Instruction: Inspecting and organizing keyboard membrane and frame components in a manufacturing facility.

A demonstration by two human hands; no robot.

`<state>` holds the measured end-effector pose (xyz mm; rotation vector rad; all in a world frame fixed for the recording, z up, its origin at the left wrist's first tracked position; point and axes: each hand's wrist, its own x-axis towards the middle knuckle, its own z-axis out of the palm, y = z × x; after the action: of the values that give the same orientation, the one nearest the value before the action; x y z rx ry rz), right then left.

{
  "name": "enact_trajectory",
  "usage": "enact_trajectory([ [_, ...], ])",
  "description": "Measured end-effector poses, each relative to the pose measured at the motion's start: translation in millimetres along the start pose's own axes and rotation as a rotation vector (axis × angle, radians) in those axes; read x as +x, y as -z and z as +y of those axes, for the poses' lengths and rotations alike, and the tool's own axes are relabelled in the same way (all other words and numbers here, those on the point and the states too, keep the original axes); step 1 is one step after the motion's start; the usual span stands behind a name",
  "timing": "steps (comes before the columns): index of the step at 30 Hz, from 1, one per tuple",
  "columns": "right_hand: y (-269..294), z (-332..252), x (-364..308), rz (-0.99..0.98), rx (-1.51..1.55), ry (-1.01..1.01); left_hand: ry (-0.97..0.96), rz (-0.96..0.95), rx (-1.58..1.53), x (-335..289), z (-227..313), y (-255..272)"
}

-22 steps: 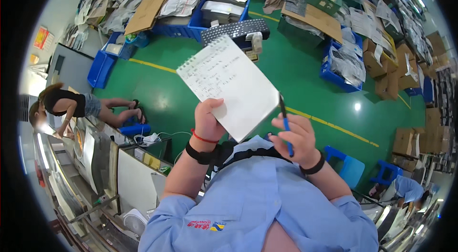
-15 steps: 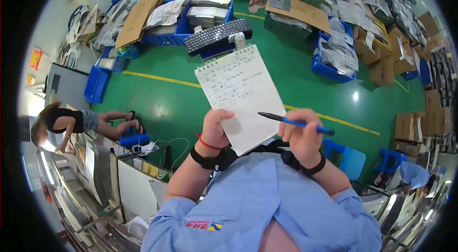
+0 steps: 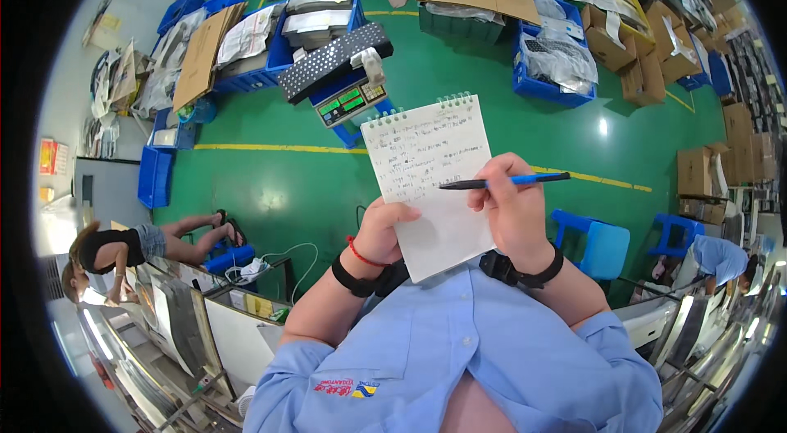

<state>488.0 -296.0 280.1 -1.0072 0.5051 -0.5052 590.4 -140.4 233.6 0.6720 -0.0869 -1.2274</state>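
A spiral-bound notepad [image 3: 443,224] with handwritten lines on its upper half is held up in front of my chest. My left hand [image 3: 385,230] grips its left edge, thumb lying on the page and the other fingers hidden behind. A blue and black pen [image 3: 525,179] is pinched in my right hand [image 3: 515,207], which rests over the pad's right edge. The pen's black end points left over the writing; whether it touches the paper, I cannot tell. Beyond the pad stands a digital scale [image 3: 351,102] with green displays and a long black, white-dotted box [image 3: 336,62] on it.
Blue bins [image 3: 279,43] and a cardboard-topped green crate [image 3: 459,23] line the far side. Cardboard boxes [image 3: 641,80] stand to the right, near a blue stool [image 3: 602,248]. One person [image 3: 123,248] works at the left benches; another person [image 3: 717,259] bends at the far right.
The pad has shifted right and turned more upright. My right hand has risen with the pen, now over the written lines. My view has moved, uncovering the scale's displays.
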Motion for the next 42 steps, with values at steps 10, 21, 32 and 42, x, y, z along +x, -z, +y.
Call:
enact_trajectory([
  [10,-34,17,30,-0.144,-0.259,0.33,0.02,-0.041,0.072,12,49,6],
  [21,-67,25,34,-0.032,-0.594,0.42,0.045,-0.045,0.068,5,75,18],
  [32,-77,39,38,-0.065,-0.608,0.625,0.026,-0.089,0.033,-7,74,28],
  [42,-78,40,37,-0.092,-0.644,0.615,0.054,-0.072,0.035,-12,74,27],
])
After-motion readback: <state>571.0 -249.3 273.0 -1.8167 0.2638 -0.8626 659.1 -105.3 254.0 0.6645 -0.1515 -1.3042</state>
